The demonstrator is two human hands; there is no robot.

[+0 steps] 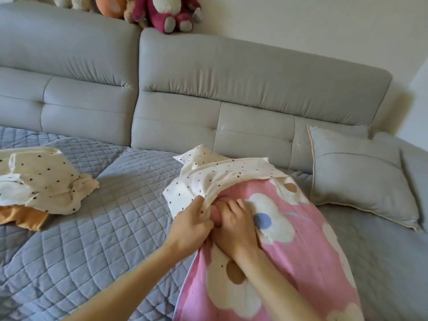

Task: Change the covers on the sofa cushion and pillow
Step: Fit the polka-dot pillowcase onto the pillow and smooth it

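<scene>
A long pillow in a pink cover with white flowers lies on the sofa seat, its far end inside a cream cover with dark dots. My left hand pinches the open hem of the dotted cover at the pillow's left side. My right hand lies on the pink fabric just beside it, fingers curled at the hem with the fingertips hidden under the dotted cloth. A second dotted cream cover lies crumpled at the left, on top of an orange cloth.
A blue-grey quilted mat covers the seat of the grey sofa. A grey cushion leans at the right corner. Plush toys sit on top of the backrest.
</scene>
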